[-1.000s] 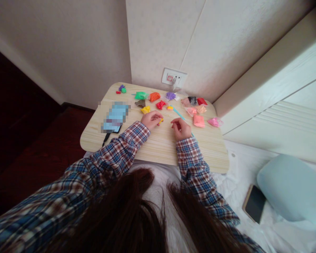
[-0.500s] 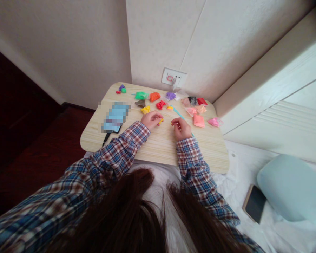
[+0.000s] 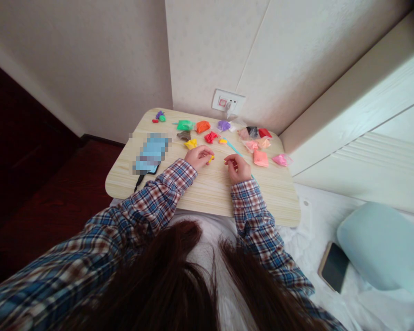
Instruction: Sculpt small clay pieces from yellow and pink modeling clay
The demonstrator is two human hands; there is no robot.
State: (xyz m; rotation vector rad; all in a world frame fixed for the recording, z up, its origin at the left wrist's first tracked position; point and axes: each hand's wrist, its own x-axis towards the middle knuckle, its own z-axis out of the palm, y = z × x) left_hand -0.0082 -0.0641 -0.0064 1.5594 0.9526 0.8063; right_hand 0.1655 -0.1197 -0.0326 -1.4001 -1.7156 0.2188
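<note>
A small yellow clay-like piece is sitting at the left hand's fingertips, which are pinching it over the pale wood-grain counter. The right hand is curling nearby, its grip unclear. Beyond, a crumpled red packet is lying near a thin light-blue stick.

A small, bright yellow piece is pinched between the thumb and fingers of the left hand. Its exposed part looks short and slim and lies at a slant; the grip hides the rest. It is over the middle of the desk, though whether it touches the surface cannot be told. What the right hand pinches is too small to make out.
</note>
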